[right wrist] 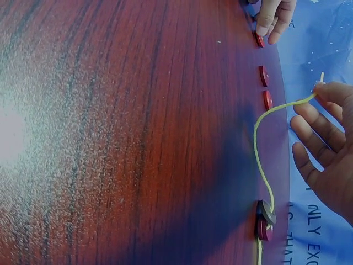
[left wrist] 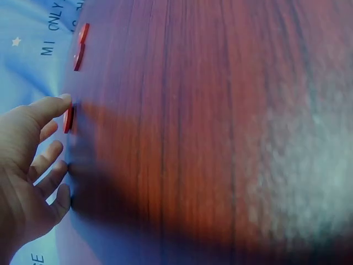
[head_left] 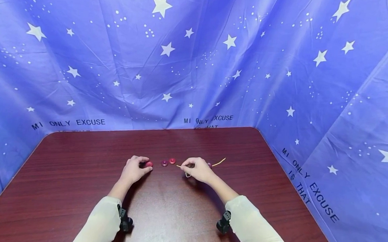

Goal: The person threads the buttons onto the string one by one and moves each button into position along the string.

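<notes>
My left hand is at a red button on the table, thumb and index finger on either side of it. In the left wrist view the thumb touches the edge of that button. My right hand pinches a yellow string near its end, and a short tip sticks out past the fingertips. Further along, the string runs through a greyish button and a dark red button lying together on the table. Between the hands lie a purple button and another red button.
The dark reddish-brown table has a glossy wood grain. A blue curtain with white stars hangs behind it and along the right side. Past the right hand, the string's other end stretches out to the right.
</notes>
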`<control>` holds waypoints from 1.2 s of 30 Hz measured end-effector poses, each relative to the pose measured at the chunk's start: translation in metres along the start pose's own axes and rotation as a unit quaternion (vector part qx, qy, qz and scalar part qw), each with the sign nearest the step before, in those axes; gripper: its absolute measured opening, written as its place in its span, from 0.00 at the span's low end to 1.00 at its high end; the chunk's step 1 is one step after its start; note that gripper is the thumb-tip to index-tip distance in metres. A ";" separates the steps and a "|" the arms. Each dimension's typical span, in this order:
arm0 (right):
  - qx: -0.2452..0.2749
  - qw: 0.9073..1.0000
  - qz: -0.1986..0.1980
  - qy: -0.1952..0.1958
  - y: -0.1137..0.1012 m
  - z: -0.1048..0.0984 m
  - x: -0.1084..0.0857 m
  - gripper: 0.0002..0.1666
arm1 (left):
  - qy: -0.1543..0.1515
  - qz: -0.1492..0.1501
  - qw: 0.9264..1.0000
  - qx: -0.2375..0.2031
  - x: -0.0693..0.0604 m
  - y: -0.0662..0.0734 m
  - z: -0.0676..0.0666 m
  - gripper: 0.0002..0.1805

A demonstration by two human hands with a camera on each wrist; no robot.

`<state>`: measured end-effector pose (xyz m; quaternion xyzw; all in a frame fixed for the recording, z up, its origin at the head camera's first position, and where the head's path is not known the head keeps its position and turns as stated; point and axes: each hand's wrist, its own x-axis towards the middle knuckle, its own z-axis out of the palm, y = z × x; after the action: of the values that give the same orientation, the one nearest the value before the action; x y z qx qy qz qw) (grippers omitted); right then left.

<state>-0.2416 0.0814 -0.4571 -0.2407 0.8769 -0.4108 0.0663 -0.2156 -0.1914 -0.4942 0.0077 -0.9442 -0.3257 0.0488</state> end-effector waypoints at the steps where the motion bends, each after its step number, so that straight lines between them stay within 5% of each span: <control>1: 0.000 1.000 0.000 -0.001 0.000 0.000 0.000 0.04 | -0.005 -0.006 1.000 0.008 0.000 0.000 0.001 0.22; 19: 0.004 1.000 -0.002 -0.003 0.003 0.001 -0.001 0.04 | -0.021 -0.037 0.999 0.033 0.001 0.006 0.002 0.20; 36: 0.004 1.000 0.000 -0.008 0.003 0.003 0.000 0.04 | -0.003 0.007 1.000 0.014 0.001 0.004 0.001 0.16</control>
<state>-0.2423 0.0809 -0.4616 -0.2437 0.8747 -0.4122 0.0742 -0.2163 -0.1876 -0.4924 0.0004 -0.9487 -0.3126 0.0484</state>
